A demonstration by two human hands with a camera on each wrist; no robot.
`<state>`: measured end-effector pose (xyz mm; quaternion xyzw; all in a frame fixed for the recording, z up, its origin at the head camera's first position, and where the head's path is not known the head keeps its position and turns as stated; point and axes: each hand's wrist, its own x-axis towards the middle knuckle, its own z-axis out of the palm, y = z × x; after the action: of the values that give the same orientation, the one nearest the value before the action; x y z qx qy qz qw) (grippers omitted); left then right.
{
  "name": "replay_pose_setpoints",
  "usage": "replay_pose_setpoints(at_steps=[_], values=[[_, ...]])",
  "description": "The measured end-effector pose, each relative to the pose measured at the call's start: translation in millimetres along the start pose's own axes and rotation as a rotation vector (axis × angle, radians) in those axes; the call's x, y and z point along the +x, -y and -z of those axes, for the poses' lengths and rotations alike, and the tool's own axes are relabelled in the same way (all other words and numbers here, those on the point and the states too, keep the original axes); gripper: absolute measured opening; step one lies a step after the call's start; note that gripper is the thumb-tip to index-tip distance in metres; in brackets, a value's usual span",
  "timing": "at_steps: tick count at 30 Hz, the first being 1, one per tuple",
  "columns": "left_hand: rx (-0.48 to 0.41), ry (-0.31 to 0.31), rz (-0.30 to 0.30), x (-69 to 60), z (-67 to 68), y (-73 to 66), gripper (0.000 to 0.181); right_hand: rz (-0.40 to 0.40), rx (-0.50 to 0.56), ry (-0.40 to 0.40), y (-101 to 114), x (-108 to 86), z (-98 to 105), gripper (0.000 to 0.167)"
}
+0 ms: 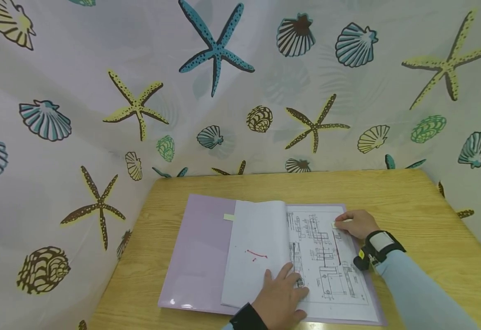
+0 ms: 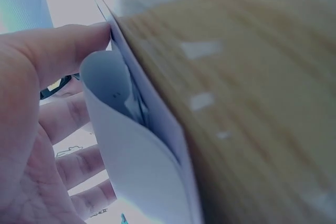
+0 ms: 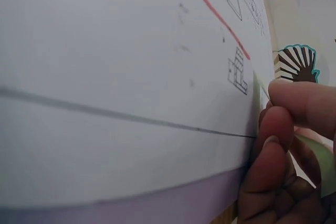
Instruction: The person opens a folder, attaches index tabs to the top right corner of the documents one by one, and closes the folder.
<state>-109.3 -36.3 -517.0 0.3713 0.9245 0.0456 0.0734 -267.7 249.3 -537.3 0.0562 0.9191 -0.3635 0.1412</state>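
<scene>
A lilac folder (image 1: 199,256) lies open with loose-looking sheets in it. Its right side shows a printed technical drawing (image 1: 327,247) with a red line on it. My left hand (image 1: 279,295) rests spread on the inner part of the pages, near the fold. At the upper right edge of the drawing, my right hand (image 1: 357,222) pinches a pale green sticky tab (image 3: 323,166) between thumb and fingers. Part of that tab lies against the paper; the fingers hide the rest. In the left wrist view, the turned pages (image 2: 131,140) curl up beside the thumb.
Another pale green tab (image 1: 229,217) sticks out from the left edge of the turned white page (image 1: 257,247), which bears red marks. The wooden table (image 1: 422,220) extends around the folder. Behind and left hangs a cloth (image 1: 240,146) printed with shells and starfish.
</scene>
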Motion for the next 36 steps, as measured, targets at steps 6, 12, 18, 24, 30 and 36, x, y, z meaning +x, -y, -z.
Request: replay_pose_setpoints(at_steps=[6,12,18,24,30,36], values=[[-0.007,0.007,-0.001,0.7,-1.8,1.4,0.046,-0.004,-0.011,-0.006,0.2,0.2,-0.9,0.033],[-0.007,0.005,-0.003,1.8,-3.3,2.2,0.046,-0.029,-0.008,-0.01,0.4,0.0,-2.6,0.034],[-0.012,0.004,-0.002,2.3,-1.9,1.5,0.046,-0.038,-0.004,-0.015,-1.0,0.3,-4.6,0.035],[-0.011,-0.001,0.0,2.7,-2.0,1.7,0.046,-0.037,-0.011,-0.022,-2.6,1.9,-5.1,0.035],[-0.011,-0.007,0.002,2.5,-2.6,1.7,0.047,-0.039,-0.024,-0.028,-2.9,3.2,-6.3,0.033],[-0.011,-0.009,0.009,2.5,-2.7,1.2,0.046,-0.041,-0.038,-0.033,-0.9,3.1,-6.2,0.032]])
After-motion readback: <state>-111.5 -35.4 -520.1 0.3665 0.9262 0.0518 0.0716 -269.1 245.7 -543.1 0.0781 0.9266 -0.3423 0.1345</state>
